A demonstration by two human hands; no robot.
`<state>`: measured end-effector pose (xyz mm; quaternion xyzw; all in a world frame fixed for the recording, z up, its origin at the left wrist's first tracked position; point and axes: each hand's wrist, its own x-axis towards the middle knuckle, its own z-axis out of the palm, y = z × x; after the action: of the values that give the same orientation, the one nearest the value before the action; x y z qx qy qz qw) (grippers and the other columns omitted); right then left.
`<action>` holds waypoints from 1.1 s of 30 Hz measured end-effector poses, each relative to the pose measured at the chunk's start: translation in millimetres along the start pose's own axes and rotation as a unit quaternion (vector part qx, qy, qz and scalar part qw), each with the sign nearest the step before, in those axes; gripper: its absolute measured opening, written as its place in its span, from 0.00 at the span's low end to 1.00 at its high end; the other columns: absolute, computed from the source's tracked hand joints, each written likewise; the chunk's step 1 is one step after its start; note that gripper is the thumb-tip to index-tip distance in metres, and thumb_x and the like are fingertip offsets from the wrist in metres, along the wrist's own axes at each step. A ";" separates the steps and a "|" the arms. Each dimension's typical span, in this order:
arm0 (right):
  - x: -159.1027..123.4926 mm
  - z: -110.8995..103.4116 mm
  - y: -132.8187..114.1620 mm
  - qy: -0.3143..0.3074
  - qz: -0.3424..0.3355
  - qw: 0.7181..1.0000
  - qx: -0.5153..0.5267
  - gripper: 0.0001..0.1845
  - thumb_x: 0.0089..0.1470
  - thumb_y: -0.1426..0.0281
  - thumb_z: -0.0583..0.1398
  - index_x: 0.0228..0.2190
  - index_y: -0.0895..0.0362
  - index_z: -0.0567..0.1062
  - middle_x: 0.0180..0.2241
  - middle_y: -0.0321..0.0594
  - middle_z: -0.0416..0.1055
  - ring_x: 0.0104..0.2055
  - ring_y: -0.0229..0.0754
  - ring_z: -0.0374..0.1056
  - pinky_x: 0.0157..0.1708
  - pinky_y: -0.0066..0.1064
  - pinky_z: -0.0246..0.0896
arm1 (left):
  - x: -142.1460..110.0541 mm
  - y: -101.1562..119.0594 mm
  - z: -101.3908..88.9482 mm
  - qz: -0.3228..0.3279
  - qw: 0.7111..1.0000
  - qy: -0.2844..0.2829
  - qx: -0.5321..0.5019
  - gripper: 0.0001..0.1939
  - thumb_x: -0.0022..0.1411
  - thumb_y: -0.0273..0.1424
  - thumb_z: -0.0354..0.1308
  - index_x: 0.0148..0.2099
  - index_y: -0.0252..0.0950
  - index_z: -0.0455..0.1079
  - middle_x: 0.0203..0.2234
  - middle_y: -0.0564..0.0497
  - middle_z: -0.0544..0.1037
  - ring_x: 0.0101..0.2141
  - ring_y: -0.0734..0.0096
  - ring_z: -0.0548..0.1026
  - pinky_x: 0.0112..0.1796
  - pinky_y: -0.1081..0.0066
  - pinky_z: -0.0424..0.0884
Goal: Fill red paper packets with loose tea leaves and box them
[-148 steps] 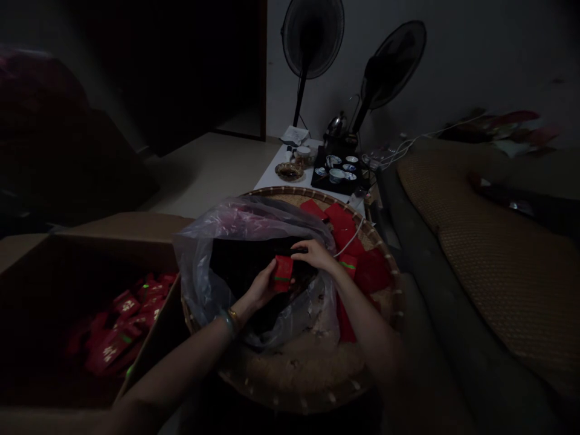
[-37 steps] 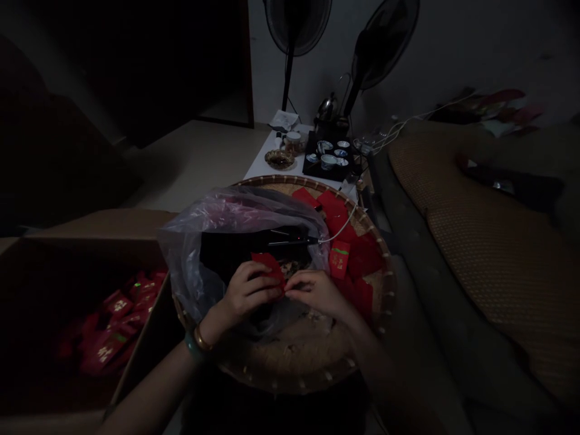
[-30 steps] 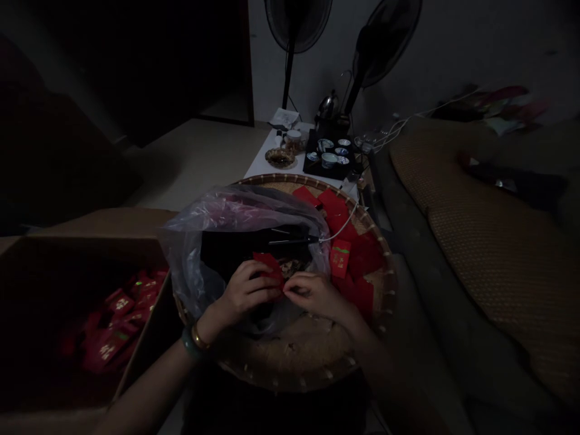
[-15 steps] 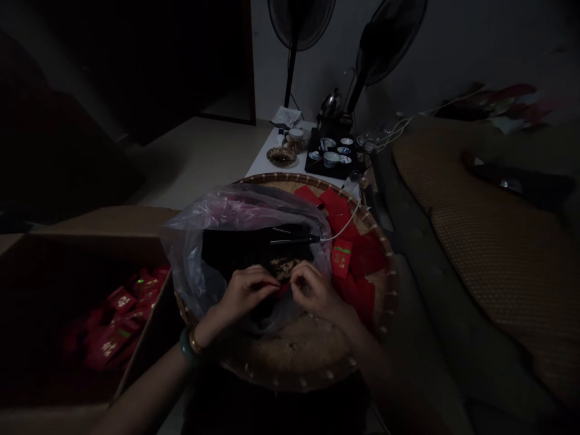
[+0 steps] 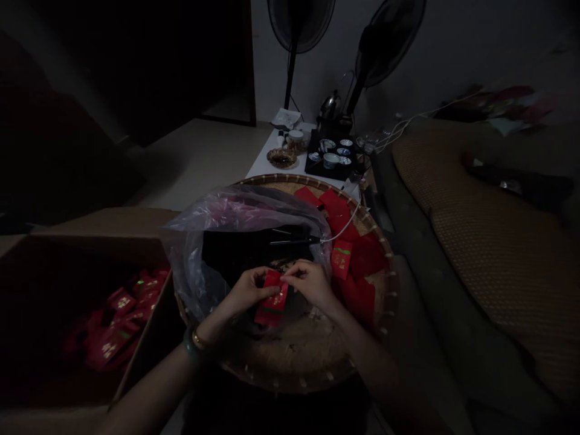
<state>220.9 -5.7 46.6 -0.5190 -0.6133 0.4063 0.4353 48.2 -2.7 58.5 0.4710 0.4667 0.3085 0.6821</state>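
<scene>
Over the round woven tray (image 5: 299, 382), my left hand (image 5: 247, 293) is closed on a small red packet (image 5: 272, 314) with gold marks and a green band, its thumb lying across the front. My right hand (image 5: 312, 284) pinches the packet's top edge on the right side. Behind both hands, a clear plastic bag (image 5: 190, 220) lies open with dark contents that I cannot make out. A slim dark tool (image 5: 296, 240) with a white cord rests across the bag. More red packets (image 5: 341, 260) lie on the tray's right side.
At left stands an open cardboard box (image 5: 140, 344) with many red packets (image 5: 120, 332) inside. Beyond the tray, a white table (image 5: 259, 164) bears a dark tea tray (image 5: 312, 168) with cups and a kettle (image 5: 330, 106). Two fans stand behind; a woven-covered seat (image 5: 489, 241) is at right.
The red packet, mostly hidden between my fingers before, now hangs upright with its front showing. My left hand has turned to hold its side; my right hand has shifted to its top edge.
</scene>
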 end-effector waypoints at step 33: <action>115.6 -35.7 38.2 -0.187 -0.045 0.956 -0.221 0.16 0.49 0.64 0.62 0.40 0.56 0.76 0.42 0.42 0.75 0.42 0.45 0.70 0.43 0.33 0.62 | 77.3 -24.6 1.7 -0.073 0.975 0.076 -0.195 0.25 0.29 0.34 0.74 0.33 0.30 0.74 0.22 0.51 0.78 0.21 0.72 0.75 0.27 0.71 0.72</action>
<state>256.4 115.5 33.7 -0.4885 -0.7809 0.3308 0.2051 78.2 54.2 9.1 0.2684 0.4813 0.3779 0.7440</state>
